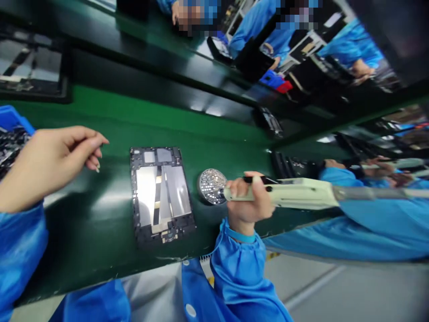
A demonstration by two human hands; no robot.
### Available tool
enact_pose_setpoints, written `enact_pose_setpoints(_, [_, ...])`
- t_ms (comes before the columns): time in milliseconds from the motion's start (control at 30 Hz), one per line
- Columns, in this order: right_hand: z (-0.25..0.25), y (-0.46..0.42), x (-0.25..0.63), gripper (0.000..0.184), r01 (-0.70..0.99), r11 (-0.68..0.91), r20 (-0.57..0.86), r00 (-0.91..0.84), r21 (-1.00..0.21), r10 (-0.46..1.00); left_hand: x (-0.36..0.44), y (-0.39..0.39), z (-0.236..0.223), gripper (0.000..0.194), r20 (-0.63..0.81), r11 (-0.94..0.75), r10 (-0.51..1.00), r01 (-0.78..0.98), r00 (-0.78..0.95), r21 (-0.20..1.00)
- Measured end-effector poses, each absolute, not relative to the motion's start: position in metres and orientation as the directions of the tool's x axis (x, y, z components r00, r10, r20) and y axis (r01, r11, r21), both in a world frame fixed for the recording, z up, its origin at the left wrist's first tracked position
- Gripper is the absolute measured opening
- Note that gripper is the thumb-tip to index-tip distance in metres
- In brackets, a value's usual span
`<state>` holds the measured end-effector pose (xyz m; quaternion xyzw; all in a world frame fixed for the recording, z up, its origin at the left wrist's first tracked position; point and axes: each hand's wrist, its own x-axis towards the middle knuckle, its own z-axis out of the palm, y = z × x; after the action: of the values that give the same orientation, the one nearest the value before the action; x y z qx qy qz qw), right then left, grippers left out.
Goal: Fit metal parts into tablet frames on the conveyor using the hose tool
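Taking 12 o'clock as the top of the view, our left hand (56,156) hangs above the green surface (100,107) at the left edge, its fingers (90,141) loosely curled and holding nothing we can see. Our right hand (250,201) sits just right of centre, its fingers (241,188) closed around the cream grip of a screwdriver (301,192), whose body runs toward 3 o'clock. A teal band (239,235) circles that wrist, above a blue sleeve (237,268).

The screwdriver's tip points toward 9 o'clock and lies at the rim of a round perforated metal dish (211,185); we can't tell whether they touch. The dish rests on the surface at about 9 o'clock from our right hand. Further along at 9 o'clock, between our hands, a tablet frame (161,194) lies flat, well apart from both.

A blue bin (11,120) of dark parts sits at 10 o'clock from our left hand. Co-workers in blue smocks (355,223) work toward 3 o'clock and across the far side.
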<state>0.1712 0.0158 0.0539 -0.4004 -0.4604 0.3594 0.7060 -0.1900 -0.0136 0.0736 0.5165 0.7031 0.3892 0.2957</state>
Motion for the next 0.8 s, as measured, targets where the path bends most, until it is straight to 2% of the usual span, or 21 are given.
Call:
enact_pose_setpoints(100, [0.039,0.026,0.171,0.023,-0.139,0.416,0.349,0.35,-0.899,0.87,-0.169,-0.003,0.071,0.048,0.003,0.059,0.996,0.662,-0.092,0.748])
enact_pose_setpoints(200, [0.028,0.027,0.169,0.023,-0.148,0.416,0.342,0.364,-0.897,0.866,-0.154,0.006,0.072,0.045,-0.079,0.084,0.996,0.676,-0.038,0.732])
enact_pose_setpoints(433, [0.02,0.031,0.168,0.02,-0.124,0.414,0.349,0.355,-0.902,0.867,-0.141,0.019,0.076,0.052,-0.15,0.195,0.981,0.622,-0.125,0.759])
enact_pose_setpoints(533, [0.019,0.032,0.169,0.02,-0.086,0.4,0.349,0.346,-0.912,0.871,-0.142,0.023,0.072,0.045,-0.163,0.248,0.967,0.57,-0.198,0.784])
enact_pose_setpoints(633, [0.018,0.032,0.17,0.018,-0.096,0.407,0.355,0.34,-0.908,0.871,-0.144,0.025,0.068,0.036,-0.132,0.253,0.962,0.595,-0.239,0.763])
enact_pose_setpoints(800, [0.02,0.031,0.17,0.016,-0.13,0.42,0.357,0.343,-0.898,0.869,-0.146,0.027,0.062,0.039,-0.11,0.234,0.962,0.549,-0.25,0.802])
